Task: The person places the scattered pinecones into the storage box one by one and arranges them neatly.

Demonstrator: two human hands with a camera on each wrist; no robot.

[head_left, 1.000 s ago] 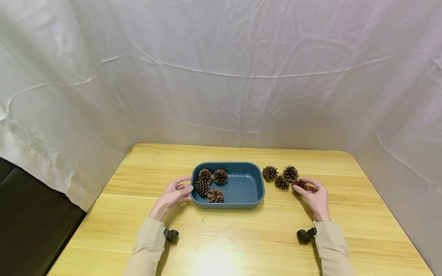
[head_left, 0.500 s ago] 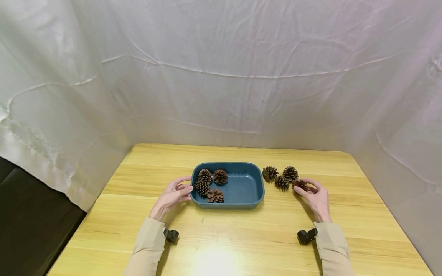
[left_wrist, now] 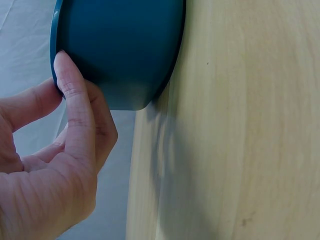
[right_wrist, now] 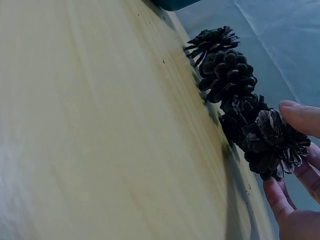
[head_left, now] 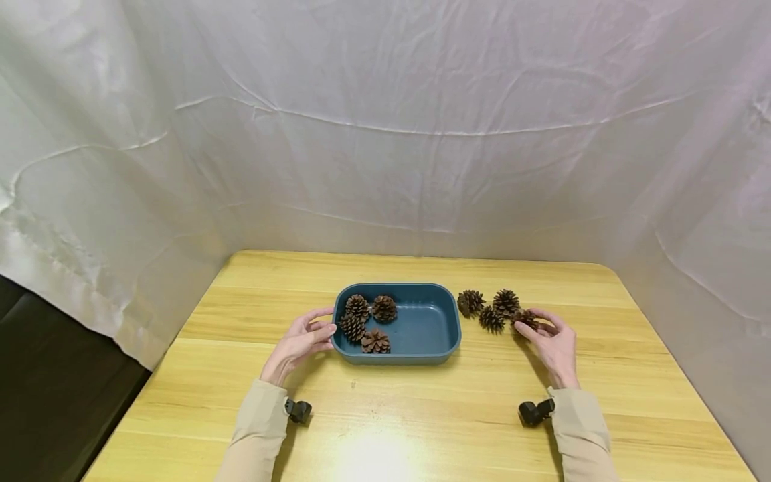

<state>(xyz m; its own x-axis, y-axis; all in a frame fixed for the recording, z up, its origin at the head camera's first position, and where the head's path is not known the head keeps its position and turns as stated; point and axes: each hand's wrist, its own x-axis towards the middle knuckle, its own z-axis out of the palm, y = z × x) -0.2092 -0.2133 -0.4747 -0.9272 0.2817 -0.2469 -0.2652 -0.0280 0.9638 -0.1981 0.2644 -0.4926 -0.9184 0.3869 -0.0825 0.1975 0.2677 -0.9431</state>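
Observation:
My left hand (head_left: 303,340) holds the left end of a dark teal rectangular bin (head_left: 426,329). In the left wrist view its fingers (left_wrist: 75,95) lie against the end wall, up by the rim. Several brown pine cones (head_left: 376,341) sit in the left half of the bin. To the right, my right hand (head_left: 555,345) pinches a pine cone (right_wrist: 275,142) between thumb and fingers, close over the table. Right beside it in the right wrist view stands a small group of other pine cones (right_wrist: 227,75); three of these (head_left: 492,320) show in the head view.
Both hands work over a light wooden table (head_left: 385,408). Pale cloth (head_left: 421,167) hangs behind it and along both sides. Something dark (head_left: 54,381) stands past the left edge. Each sleeve carries a small black wrist camera (head_left: 298,411).
The right hand and its pine cone have shifted slightly to the right. The left hand, the bin and the other pine cones stay as they were.

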